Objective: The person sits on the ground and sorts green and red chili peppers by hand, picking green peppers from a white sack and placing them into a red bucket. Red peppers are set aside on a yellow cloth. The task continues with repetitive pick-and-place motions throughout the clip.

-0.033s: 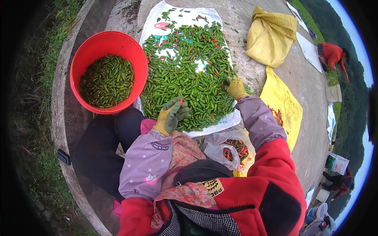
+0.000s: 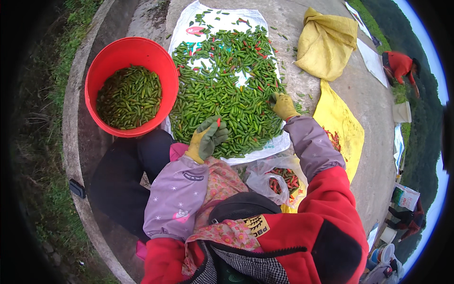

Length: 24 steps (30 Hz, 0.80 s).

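A wide layer of green chili peppers (image 2: 227, 106), with some red ones among them, lies on a flat white woven sack (image 2: 255, 18). At the near left edge of the peppers, my left hand (image 2: 206, 138), in a yellow and green glove, is closed with a red chili pepper (image 2: 218, 122) showing at its fingertips. My right hand (image 2: 284, 106), gloved alike, is at the right edge of the peppers with its fingers curled in. Whatever those fingers hold, if anything, is hidden.
To the left stands a red bucket (image 2: 173, 85) part full of green peppers. Close by me is a clear plastic bag (image 2: 259, 176) of red peppers. Further right lie a yellow sheet (image 2: 347, 125) with red peppers and a folded yellow sack (image 2: 326, 45). People work at the far right.
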Motion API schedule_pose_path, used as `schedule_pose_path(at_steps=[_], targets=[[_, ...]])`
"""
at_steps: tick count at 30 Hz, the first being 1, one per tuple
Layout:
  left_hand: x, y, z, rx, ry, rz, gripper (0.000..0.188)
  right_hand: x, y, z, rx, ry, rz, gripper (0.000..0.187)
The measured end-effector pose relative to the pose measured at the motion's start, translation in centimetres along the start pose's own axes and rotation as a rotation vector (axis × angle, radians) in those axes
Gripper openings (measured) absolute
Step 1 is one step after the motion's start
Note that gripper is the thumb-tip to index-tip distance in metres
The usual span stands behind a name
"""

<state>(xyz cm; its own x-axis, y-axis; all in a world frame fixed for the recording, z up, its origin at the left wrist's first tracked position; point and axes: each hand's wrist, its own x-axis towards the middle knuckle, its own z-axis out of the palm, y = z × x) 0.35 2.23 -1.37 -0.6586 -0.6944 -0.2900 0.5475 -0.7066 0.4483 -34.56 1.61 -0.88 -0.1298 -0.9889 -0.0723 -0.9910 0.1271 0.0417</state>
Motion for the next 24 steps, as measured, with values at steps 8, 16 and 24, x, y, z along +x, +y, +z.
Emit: schedule_pose_path(at_steps=[8, 16, 24], targets=[[-0.7, 0.0, 0.2, 0.016, 0.088, 0.05, 0.04, -3.5, -4.0, -5.0, 1.397, -0.216, 0.277, 0.04], [-1.5, 0.3, 0.6, 0.072, 0.125, 0.099, 0.04, -4.9, -13.8, -5.2, 2.183, -0.819, 0.237, 0.038], [-1.6, 0.0, 0.5, 0.145, 0.096, 0.131, 0.037, -5.4, -16.2, -6.0, 1.834, -0.641, -0.023, 0.031]])
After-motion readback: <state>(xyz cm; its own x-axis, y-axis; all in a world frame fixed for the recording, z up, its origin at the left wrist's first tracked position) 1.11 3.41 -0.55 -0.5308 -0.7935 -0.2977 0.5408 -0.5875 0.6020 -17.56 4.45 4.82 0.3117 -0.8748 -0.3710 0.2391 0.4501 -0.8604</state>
